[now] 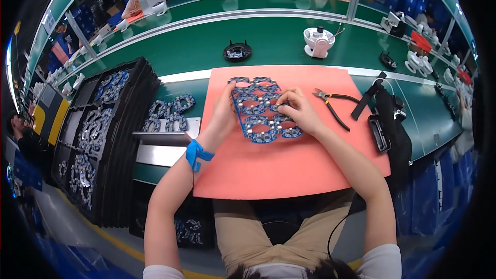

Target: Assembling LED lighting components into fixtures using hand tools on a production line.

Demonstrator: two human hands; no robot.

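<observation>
Left hand [225, 111]: gripping circuit board [259, 117], left edge | right hand [299, 111]: pinching its right side | pliers [325, 96]: lying on pink mat [289, 175]

Blue circuit boards [258, 115] flecked with white stand out against a plain salmon-pink mat [258, 175] and deep green worktop [191, 46]. The pliers [329, 107] show yellow and black, the trays [120, 144] are black, a white device [310, 49] carries a pale pink bracket [321, 48], the wrist strap [197, 155] is vivid blue, the trousers [242, 225] beige.
</observation>
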